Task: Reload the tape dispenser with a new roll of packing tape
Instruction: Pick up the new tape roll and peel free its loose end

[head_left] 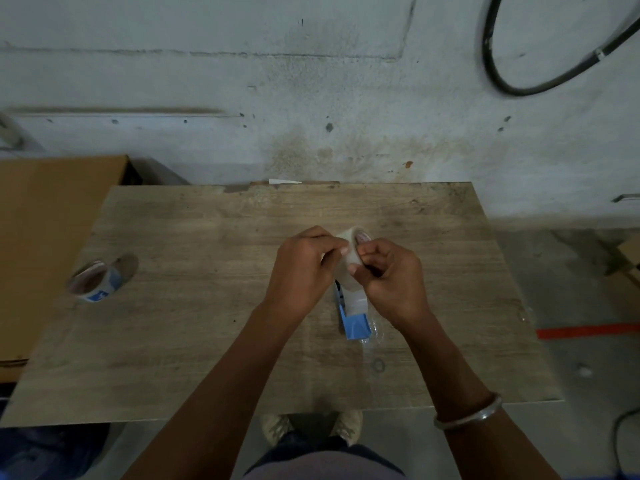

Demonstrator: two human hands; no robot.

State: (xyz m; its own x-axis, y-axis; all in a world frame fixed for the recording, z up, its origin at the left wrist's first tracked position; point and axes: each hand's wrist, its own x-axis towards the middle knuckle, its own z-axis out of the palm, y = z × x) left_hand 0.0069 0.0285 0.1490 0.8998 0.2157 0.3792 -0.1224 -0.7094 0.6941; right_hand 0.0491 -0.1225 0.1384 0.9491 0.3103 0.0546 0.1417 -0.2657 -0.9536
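A roll of clear packing tape [351, 252] stands on edge at the middle of the wooden table [207, 323], seated in the blue tape dispenser [355, 323]. My left hand [304, 268] pinches the roll from the left, thumb and fingertips on its outer face. From the right, my right hand [388, 271] grips the roll's rim, fingers curled. Most of the dispenser is hidden under my hands; only its blue near end shows, with a clear strip of tape [372, 336] lying beside it on the table.
A nearly spent tape core [97, 280] with a blue label lies on its side at the table's left. A brown cardboard box [45, 237] stands left of the table. Behind is a grey wall with a black cable [498, 74]. My shoes show under the near edge.
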